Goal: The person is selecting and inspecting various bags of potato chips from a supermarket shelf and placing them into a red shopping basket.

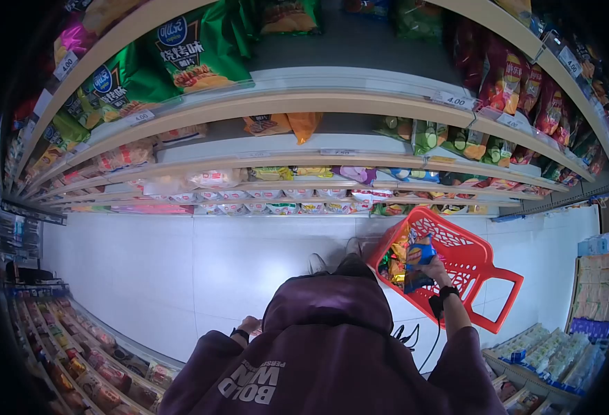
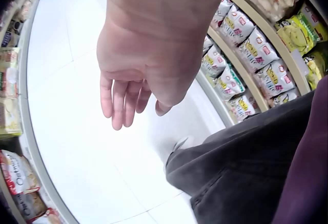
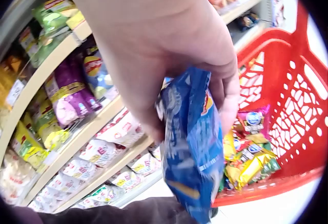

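Note:
My right hand [image 1: 434,268] grips a blue snack bag [image 3: 192,142] by its upper end, fingers on one side and thumb on the other. In the head view the bag overlaps the red shopping basket [image 1: 483,257], over its inner end. Several snack packets [image 3: 251,157] in yellow, green and purple lie at the bottom of the basket. My left hand [image 2: 148,65] hangs over the floor beside my body, fingers loosely extended, with nothing in it.
Shelves of bagged snacks stand ahead, with green chip bags [image 1: 187,52] at upper left and red bags [image 1: 505,76] at upper right. White floor [image 1: 132,263] lies between them and a lower shelf [image 1: 83,346] behind on the left. A dark cable [image 1: 432,353] hangs by my right wrist.

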{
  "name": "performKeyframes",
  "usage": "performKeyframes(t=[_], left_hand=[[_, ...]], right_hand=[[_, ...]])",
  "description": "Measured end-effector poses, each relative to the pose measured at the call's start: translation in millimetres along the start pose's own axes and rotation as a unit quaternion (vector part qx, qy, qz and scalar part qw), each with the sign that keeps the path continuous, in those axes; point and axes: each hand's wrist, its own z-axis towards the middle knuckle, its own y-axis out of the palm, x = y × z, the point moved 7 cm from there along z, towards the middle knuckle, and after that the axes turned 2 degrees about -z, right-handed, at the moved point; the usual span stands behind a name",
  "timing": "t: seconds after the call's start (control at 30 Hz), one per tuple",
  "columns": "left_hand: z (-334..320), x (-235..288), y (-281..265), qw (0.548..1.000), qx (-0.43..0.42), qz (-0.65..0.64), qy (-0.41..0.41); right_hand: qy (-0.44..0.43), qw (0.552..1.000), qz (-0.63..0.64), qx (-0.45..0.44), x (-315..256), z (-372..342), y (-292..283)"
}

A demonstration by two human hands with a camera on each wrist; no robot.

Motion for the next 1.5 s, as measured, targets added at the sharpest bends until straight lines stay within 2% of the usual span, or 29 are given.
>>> performKeyframes(t=[0.03,0.07,0.1,0.17,0.2,0.27,0.3,0.37,0.43,0.47,0.5,0.57,0.6,0.7,0.8,0.83,0.9,0.97,1.0,1.03,1.07,1.1,1.17,1.2,1.23,1.3,1.37,1.43,1.5], left_hand=[[38,-40,11,0.999,0.034,-0.005,-0.015],[92,-65,22,0.983,0.092,0.133,0.087],[80,-48,22,0.992,0.087,0.054,0.073],[19,9,-8,0.991,0.098,-0.063,0.073],[-6,41,-23,0.986,0.109,-0.086,0.089],[1,84,-38,0.970,0.130,-0.125,0.163],[0,107,-49,0.964,0.142,-0.123,0.187],[30,146,-57,0.945,0.145,-0.151,0.250],[19,193,-70,0.929,0.156,-0.120,0.313],[15,212,-73,0.925,0.156,-0.118,0.327],[6,232,-78,0.920,0.169,-0.088,0.343],[-5,252,-80,0.909,0.193,-0.026,0.369],[-5,250,-76,0.914,0.183,-0.025,0.362],[-11,255,-65,0.920,0.165,-0.004,0.355],[10,226,-39,0.925,0.170,0.030,0.338],[10,215,-29,0.918,0.175,0.026,0.355],[13,192,-12,0.903,0.177,0.054,0.387],[2,178,2,0.916,0.152,0.107,0.355],[-1,173,12,0.940,0.073,0.154,0.296],[-3,164,25,0.944,0.064,0.161,0.280],[7,162,31,0.941,0.071,0.199,0.265],[0,167,34,0.935,0.068,0.222,0.268],[-6,179,51,0.951,0.033,0.215,0.220],[-11,196,55,0.947,0.038,0.207,0.244],[-15,204,68,0.943,0.036,0.198,0.264],[-20,256,72,0.926,0.094,0.152,0.333],[-33,301,95,0.886,0.133,0.165,0.412],[-76,363,105,0.894,0.100,0.154,0.409],[-87,404,125,0.873,0.106,0.183,0.440]], right_hand=[[0.058,0.995,0.060,0.060,15,-12,-4],[0.115,0.979,0.118,0.119,27,-24,-7],[0.158,0.966,0.060,0.198,46,-17,-33],[0.153,0.968,0.037,0.193,68,-21,-19],[0.075,0.984,0.004,0.163,77,-3,3],[-0.051,0.993,-0.039,0.096,71,3,26],[0.025,0.997,0.046,-0.051,57,-8,42],[-0.013,0.996,-0.012,-0.090,8,-31,45],[-0.158,0.982,-0.105,0.018,-29,-32,52],[-0.184,0.973,-0.138,-0.015,-57,-40,51],[-0.221,0.974,-0.049,0.016,-36,-13,73],[-0.248,0.968,-0.042,0.023,-71,-29,69],[-0.198,0.980,-0.028,-0.009,-80,-38,67],[-0.244,0.969,-0.033,-0.030,-79,-42,74],[-0.179,0.979,-0.094,-0.037,-64,-53,61],[-0.145,0.983,-0.111,-0.037,-49,-56,59],[-0.225,0.969,-0.097,-0.041,-9,-40,72],[-0.218,0.973,-0.070,-0.037,45,-25,81],[-0.189,0.976,-0.097,-0.040,67,-24,83],[-0.155,0.979,-0.126,-0.047,92,-32,78],[-0.155,0.987,-0.037,-0.003,64,-79,27],[-0.120,0.990,-0.075,0.004,83,-79,21],[-0.118,0.978,-0.120,0.120,120,-93,-11],[-0.079,0.982,-0.085,0.147,123,-111,-40],[-0.079,0.964,-0.086,0.237,147,-127,-57],[-0.092,0.922,-0.075,0.370,166,-144,-111],[-0.045,0.896,-0.081,0.433,192,-172,-153],[0.003,0.867,-0.112,0.485,215,-187,-183],[0.066,0.855,-0.119,0.501,239,-202,-203]])
